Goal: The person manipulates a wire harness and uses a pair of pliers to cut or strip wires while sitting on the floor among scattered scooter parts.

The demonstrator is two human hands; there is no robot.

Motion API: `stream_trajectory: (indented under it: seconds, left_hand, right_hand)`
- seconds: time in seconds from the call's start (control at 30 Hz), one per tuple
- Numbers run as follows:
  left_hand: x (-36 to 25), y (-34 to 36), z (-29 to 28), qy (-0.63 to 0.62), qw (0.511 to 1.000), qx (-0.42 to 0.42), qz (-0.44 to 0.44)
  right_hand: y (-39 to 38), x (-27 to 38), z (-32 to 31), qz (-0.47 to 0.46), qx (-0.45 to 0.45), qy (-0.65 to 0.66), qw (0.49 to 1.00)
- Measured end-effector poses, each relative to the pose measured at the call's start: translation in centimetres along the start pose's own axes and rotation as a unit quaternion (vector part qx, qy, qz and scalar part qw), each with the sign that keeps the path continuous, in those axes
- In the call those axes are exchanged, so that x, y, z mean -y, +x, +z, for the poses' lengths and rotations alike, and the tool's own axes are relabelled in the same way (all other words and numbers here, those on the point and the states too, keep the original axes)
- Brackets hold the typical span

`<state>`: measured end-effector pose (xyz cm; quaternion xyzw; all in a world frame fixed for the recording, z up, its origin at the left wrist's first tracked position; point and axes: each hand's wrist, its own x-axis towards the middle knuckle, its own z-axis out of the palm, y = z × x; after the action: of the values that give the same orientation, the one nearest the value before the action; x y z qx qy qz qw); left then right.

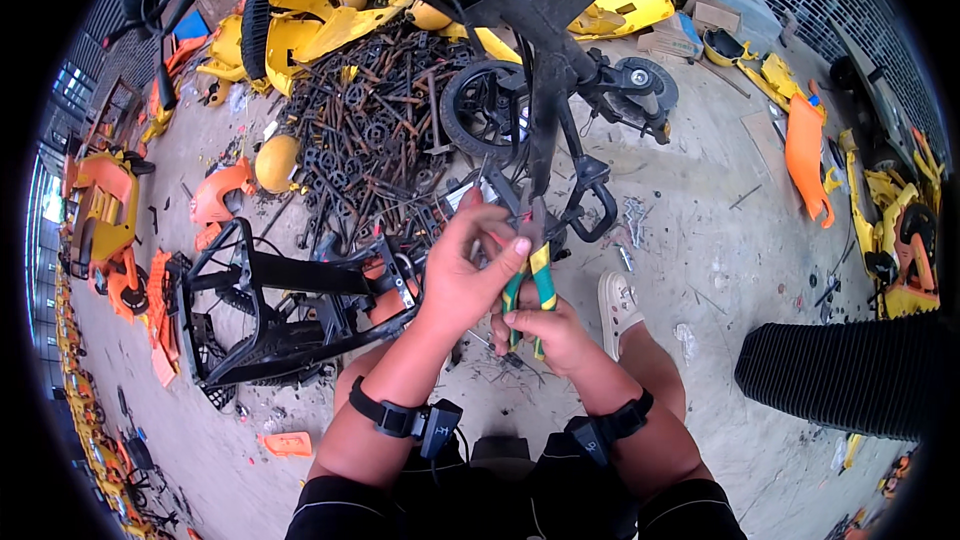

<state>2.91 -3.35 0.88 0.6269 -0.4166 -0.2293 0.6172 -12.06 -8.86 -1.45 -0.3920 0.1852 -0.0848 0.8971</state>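
My right hand is wrapped round the green-and-yellow handles of a pair of pliers, whose metal jaws point away from me. Close beside the jaws, my left hand is closed, thumb against fingers. A small red bit shows by its fingertips, and a thin metal piece juts past them; what it grips I cannot make out. Just beyond both hands stands a black bike frame with a wheel at its left. The jaws overlap the frame's lower part in view, so whether they touch it is unclear.
A heap of rusty metal parts lies ahead left. Another black frame with a flat bar rests at my left. Yellow plastic shells pile up at the back. A black ribbed object stands right; an orange panel lies beyond it.
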Motion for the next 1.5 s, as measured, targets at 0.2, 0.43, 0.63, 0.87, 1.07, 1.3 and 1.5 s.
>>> stream_trajectory:
  seconds: [0.2, 0.43, 0.63, 0.87, 1.07, 1.3, 1.5]
  left_hand:
    - [-2.4, -1.9, -0.8, 0.025, 0.998, -0.031, -0.043]
    - [-1.5, -3.7, -0.8, 0.080, 0.995, -0.060, -0.012]
    - [-2.5, -3.9, -1.0, 0.110, 0.990, -0.089, 0.006]
    - [-1.6, -3.6, -1.8, 0.084, 0.990, -0.101, -0.044]
    - [-2.1, -2.1, -2.1, -0.047, 0.978, -0.090, -0.183]
    - [-1.0, -0.9, -1.5, 0.041, 0.989, -0.080, -0.121]
    - [0.2, 2.2, -1.3, 0.006, 0.991, -0.067, -0.113]
  right_hand:
    - [-0.7, -2.6, -0.5, -0.012, -0.022, -0.021, 0.999]
    - [-1.5, -4.3, 0.3, -0.006, -0.067, -0.111, 0.991]
    - [-0.6, -5.0, 0.4, -0.021, -0.146, -0.211, 0.966]
    - [0.5, -5.1, 0.9, -0.026, -0.202, -0.333, 0.921]
    - [0.0, -3.8, 0.9, -0.015, -0.140, -0.246, 0.959]
    - [0.7, -2.6, -0.1, -0.041, -0.214, -0.373, 0.902]
    - [2.3, -1.2, -1.2, 0.013, -0.141, -0.173, 0.975]
